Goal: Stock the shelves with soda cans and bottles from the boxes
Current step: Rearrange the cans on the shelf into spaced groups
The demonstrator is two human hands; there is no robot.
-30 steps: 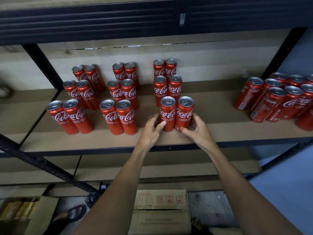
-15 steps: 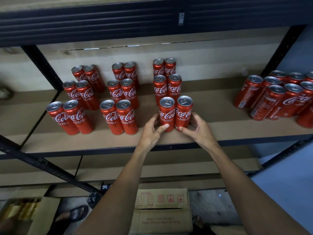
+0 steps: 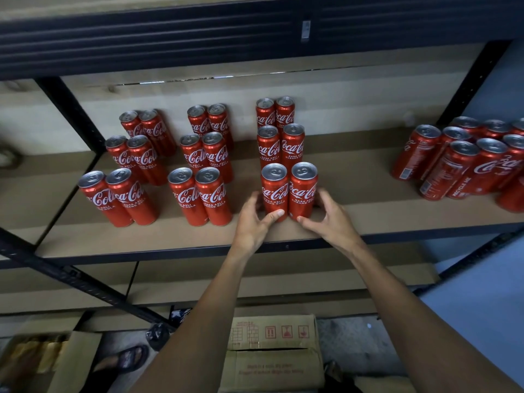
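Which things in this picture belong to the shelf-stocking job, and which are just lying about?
Job: front pair of red aluminium cola cans, gripped by left hand and right hand; stocked rows of red cans; brown fibreboard shelf; closed brown cardboard box on the floor.

Lying about: black sandal on the floor; small white tag on the dark upper beam.

Front cans: "Coca-Cola", "RASA ASLI KURANG GULA". Right-group can: "RECYCLE ME". Cardboard box: handling symbols, print unreadable.

Left hand, right hand — both grip front cans
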